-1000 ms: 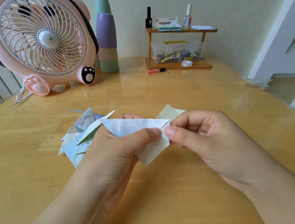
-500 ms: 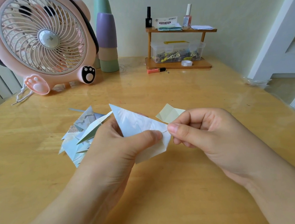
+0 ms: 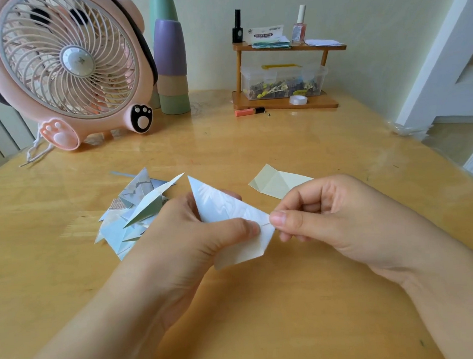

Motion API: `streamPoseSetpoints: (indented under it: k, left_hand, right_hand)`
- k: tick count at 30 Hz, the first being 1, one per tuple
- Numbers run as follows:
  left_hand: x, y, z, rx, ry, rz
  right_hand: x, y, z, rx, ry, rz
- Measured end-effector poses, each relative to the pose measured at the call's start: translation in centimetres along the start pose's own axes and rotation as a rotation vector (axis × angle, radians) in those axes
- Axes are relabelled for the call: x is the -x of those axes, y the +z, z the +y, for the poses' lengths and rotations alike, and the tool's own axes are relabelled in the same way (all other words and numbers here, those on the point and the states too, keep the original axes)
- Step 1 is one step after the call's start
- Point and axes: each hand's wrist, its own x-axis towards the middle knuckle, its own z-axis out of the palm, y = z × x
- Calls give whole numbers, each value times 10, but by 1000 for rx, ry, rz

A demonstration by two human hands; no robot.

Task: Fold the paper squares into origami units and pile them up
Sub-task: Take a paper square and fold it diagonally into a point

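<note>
Pinching folded paper in both grips; pile left, green unit behind.

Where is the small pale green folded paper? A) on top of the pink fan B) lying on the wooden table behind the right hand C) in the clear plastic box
B: the small pale green folded paper lies flat on the wooden table, just behind the right hand.

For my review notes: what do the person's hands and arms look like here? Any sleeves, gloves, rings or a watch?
Both are bare. The left hand and right hand wear no gloves, and no rings show on the fingers. Both forearms are uncovered down to the bottom edge of the picture, with no sleeve, watch or bracelet in sight. The thumbnails that show are short and look unpainted.
</note>
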Motion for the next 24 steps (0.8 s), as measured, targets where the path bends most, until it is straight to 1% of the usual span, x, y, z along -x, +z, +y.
streamPoseSetpoints:
  k: [6,7,8,9,10,11,12,13,14,15,17,18,20,24]
  left_hand:
    - [4,-4,3,-106,-96,32]
    - [5,-7,5,-143,-92,61]
    - [6,-10,7,-233,-60,127]
    - [8,-15,10,-381,22,215]
    - [14,-17,11,-572,148,303]
    - [22,-19,11,-762,315,356]
    - [32,-19,11,-904,468,356]
    - [40,-19,8,-1005,577,301]
    - [48,-18,3,-1082,634,212]
    - [55,-17,-5,-1137,661,114]
    - [63,-15,-24,-1175,670,-84]
    - [65,-14,-31,-1173,667,-144]
    - [68,-14,-43,-1171,671,-187]
    - [73,-14,-53,-1231,677,-178]
  right_hand:
    - [-1,-1,5,131,65,-25]
    - [-1,-2,5,140,84,-29]
    - [-1,-4,5,147,104,-38]
    - [0,-5,5,157,125,-55]
    - [0,-6,4,168,146,-82]
    - [1,-6,3,180,165,-118]
    - [3,-5,1,195,183,-155]
    - [4,-3,0,220,198,-187]
    - [5,-1,-1,253,210,-210]
    - [5,0,-1,294,221,-222]
    - [6,4,1,383,240,-218]
    - [6,6,1,422,246,-213]
    - [7,9,3,479,254,-202]
    - [7,11,4,541,263,-195]
